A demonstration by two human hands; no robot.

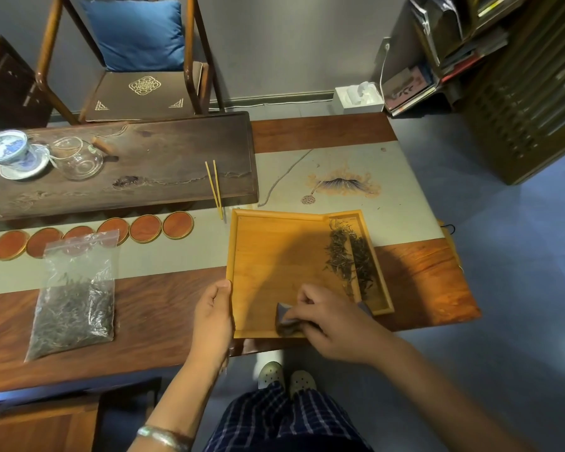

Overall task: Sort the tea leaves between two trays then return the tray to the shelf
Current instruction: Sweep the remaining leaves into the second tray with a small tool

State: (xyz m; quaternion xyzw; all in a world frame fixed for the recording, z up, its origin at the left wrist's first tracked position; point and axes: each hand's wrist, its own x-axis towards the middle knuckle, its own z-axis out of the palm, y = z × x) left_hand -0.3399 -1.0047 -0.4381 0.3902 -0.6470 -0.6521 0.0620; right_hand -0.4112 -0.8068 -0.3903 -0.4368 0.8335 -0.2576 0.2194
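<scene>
Head view, looking down: the right hand [331, 322] presses a small dark cloth [286, 319] into the near corner of the big wooden tray [274, 256], fingers bunched together on top of it. Over on the near-left rim, the left hand [213, 313] pinches that tray's edge, thumb on top and fingers curled under. Tea leaves [340, 252] lie in a loose strip along the tray's right side, spilling against the narrow tray [377, 282] tucked just beside it (more leaves sit inside that one). Further left on the table [144, 321], a clear zip bag of tea [74, 298] lies flat. Behind it, a row of round red coasters [144, 228], then bamboo tongs [215, 187] leaning off the dark tea board [163, 158]. Far left on the board: a glass pitcher [79, 159] and a blue-and-white lidded cup [5, 148].
</scene>
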